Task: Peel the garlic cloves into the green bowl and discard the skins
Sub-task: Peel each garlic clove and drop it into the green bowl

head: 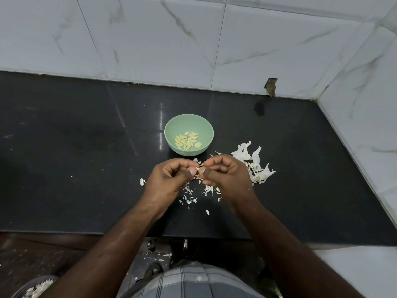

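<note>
Pale garlic clove (198, 169) pinched between both hands.

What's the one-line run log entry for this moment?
step: peeling | left hand + right hand: pinch garlic clove | green bowl: peeled cloves inside | skins: on counter

Left hand (169, 175) and right hand (223, 172) fingertip to fingertip, each grip curled tight.
</note>
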